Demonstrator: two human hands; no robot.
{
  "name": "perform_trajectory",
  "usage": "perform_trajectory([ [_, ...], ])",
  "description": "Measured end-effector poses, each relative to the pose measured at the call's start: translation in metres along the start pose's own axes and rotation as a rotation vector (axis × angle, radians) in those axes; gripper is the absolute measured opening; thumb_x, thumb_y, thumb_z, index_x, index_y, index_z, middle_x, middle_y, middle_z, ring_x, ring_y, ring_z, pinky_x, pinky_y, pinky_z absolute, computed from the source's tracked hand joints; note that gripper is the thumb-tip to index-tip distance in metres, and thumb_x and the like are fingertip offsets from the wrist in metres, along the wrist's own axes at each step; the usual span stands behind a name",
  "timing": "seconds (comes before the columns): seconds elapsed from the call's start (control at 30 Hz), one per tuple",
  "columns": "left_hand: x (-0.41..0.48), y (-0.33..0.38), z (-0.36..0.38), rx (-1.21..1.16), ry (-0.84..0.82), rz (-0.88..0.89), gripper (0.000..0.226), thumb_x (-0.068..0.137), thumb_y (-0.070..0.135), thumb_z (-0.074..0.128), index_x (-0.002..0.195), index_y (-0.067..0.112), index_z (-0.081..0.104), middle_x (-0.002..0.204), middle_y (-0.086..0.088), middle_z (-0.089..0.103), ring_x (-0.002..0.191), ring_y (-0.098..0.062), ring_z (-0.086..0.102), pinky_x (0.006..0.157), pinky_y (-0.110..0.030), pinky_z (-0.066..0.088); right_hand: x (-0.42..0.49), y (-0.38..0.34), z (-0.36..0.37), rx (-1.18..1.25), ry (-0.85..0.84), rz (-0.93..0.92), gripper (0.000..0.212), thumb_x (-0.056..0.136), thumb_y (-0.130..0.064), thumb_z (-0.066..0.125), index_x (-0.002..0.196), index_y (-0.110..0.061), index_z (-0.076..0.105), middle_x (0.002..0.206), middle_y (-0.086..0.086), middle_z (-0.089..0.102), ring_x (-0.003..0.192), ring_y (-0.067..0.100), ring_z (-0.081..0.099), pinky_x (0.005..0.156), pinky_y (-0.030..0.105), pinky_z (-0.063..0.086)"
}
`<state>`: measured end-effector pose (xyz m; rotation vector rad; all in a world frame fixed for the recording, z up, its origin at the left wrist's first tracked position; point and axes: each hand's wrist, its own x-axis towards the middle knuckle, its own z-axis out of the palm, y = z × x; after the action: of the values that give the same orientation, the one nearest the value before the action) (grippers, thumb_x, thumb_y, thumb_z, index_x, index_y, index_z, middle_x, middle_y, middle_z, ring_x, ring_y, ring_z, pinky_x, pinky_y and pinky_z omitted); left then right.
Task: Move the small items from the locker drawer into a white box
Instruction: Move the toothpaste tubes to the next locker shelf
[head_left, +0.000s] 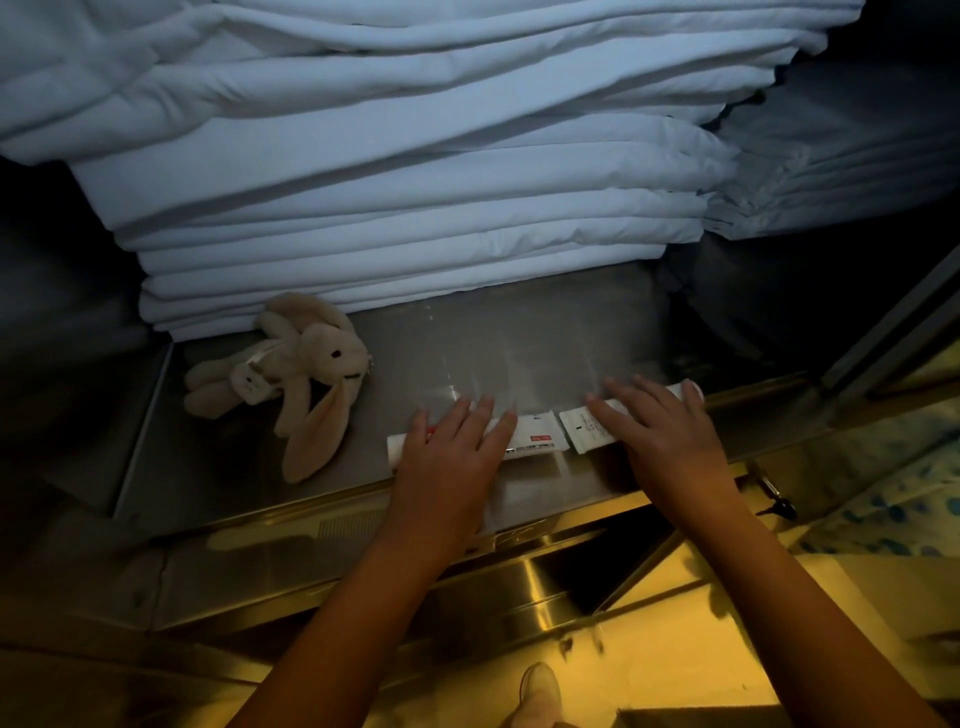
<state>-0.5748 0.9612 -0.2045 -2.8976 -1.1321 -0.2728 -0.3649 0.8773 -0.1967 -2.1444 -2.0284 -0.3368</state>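
**Two hands over two tubes in a metal drawer**

The metal drawer (218, 457) holds three small items: one plush rabbit (306, 374) and two white tubes. The rabbit lies on its side at the drawer's left, just in front of a tall stack of folded white sheets (395, 182) that fills the back of the drawer. The two tubes lie end to end near the front edge, their flat ends close together but apart.

The left hand (449, 452) lies flat, fingers spread, on the left tube (530, 447), which shows red print; it covers the tube but its fingers are not curled around it. The right hand (657, 431) likewise rests open-palmed across the right tube (584, 428), whose cap pokes out past the fingers. Neither hand has closed a hold on anything. No white box appears here.
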Motion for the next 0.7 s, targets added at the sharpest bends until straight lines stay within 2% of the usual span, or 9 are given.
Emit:
perform_trajectory([
  [0.07,-0.002,0.0,0.001,0.007,0.006,0.025,0.077,0.085,0.031,0.063,0.146,0.026,0.016,0.154,-0.005,0.019,0.14,-0.024,0.016,0.11,-0.049,0.008,-0.001,-0.001,0.002,-0.005,0.03,-0.004,0.079,0.044,-0.007,0.089,0.118,-0.009,0.061,0.117,0.02,0.061,0.107,0.042,0.057,0.091,0.064,0.032],
  [0.13,-0.004,0.001,-0.003,0.022,0.014,0.058,0.081,0.075,0.028,0.074,0.142,0.022,0.031,0.148,-0.009,0.033,0.135,-0.028,0.031,0.106,-0.054,0.017,-0.004,-0.001,0.004,0.003,0.042,0.009,0.078,0.046,-0.006,0.087,0.119,-0.01,0.06,0.118,0.019,0.061,0.109,0.041,0.056,0.094,0.06,0.028],
  [0.2,-0.006,0.002,-0.006,0.02,0.062,0.088,0.082,0.056,0.023,0.087,0.13,0.015,0.051,0.131,-0.014,0.053,0.118,-0.033,0.052,0.095,-0.058,0.034,-0.006,-0.001,0.006,0.009,0.065,0.013,0.076,0.049,-0.005,0.085,0.12,-0.011,0.059,0.118,0.019,0.061,0.11,0.041,0.055,0.095,0.058,0.026],
  [0.27,-0.008,0.003,-0.008,-0.003,0.114,0.112,0.08,0.048,0.021,0.09,0.122,0.012,0.059,0.121,-0.015,0.06,0.108,-0.034,0.059,0.088,-0.059,0.04,-0.009,-0.001,0.008,0.016,0.096,0.005,0.071,0.051,-0.004,0.082,0.119,-0.01,0.06,0.117,0.019,0.061,0.11,0.041,0.055,0.095,0.059,0.029],
  [0.4,-0.011,0.004,-0.011,-0.056,0.165,0.179,0.075,0.053,0.02,0.088,0.122,0.012,0.058,0.122,-0.015,0.06,0.107,-0.032,0.06,0.088,-0.06,0.039,-0.017,-0.004,0.003,0.035,0.201,0.012,0.049,0.065,-0.007,0.068,0.113,-0.008,0.064,0.114,0.02,0.063,0.108,0.04,0.057,0.091,0.063,0.035],
  [0.47,-0.013,0.005,-0.012,-0.066,0.186,0.206,0.072,0.057,0.018,0.086,0.123,0.012,0.058,0.123,-0.015,0.059,0.109,-0.032,0.059,0.089,-0.059,0.038,-0.022,-0.007,-0.001,0.025,0.26,0.046,0.042,0.069,-0.006,0.069,0.111,-0.007,0.065,0.112,0.021,0.064,0.106,0.04,0.058,0.091,0.063,0.036],
  [0.6,-0.016,0.008,-0.018,-0.094,0.241,0.274,0.074,0.056,0.015,0.085,0.124,0.011,0.057,0.124,-0.015,0.059,0.111,-0.032,0.058,0.091,-0.057,0.037,-0.04,-0.012,-0.013,-0.031,0.342,0.102,0.05,0.064,0.001,0.078,0.112,-0.005,0.064,0.115,0.022,0.062,0.108,0.042,0.057,0.092,0.061,0.034],
  [0.7,-0.017,0.012,-0.023,-0.132,0.293,0.359,0.069,0.063,0.015,0.082,0.126,0.01,0.054,0.127,-0.016,0.056,0.115,-0.031,0.055,0.094,-0.056,0.036,-0.059,-0.015,-0.024,-0.067,0.358,0.159,0.052,0.067,-0.005,0.077,0.117,-0.006,0.062,0.12,0.022,0.059,0.112,0.042,0.054,0.095,0.06,0.032],
])
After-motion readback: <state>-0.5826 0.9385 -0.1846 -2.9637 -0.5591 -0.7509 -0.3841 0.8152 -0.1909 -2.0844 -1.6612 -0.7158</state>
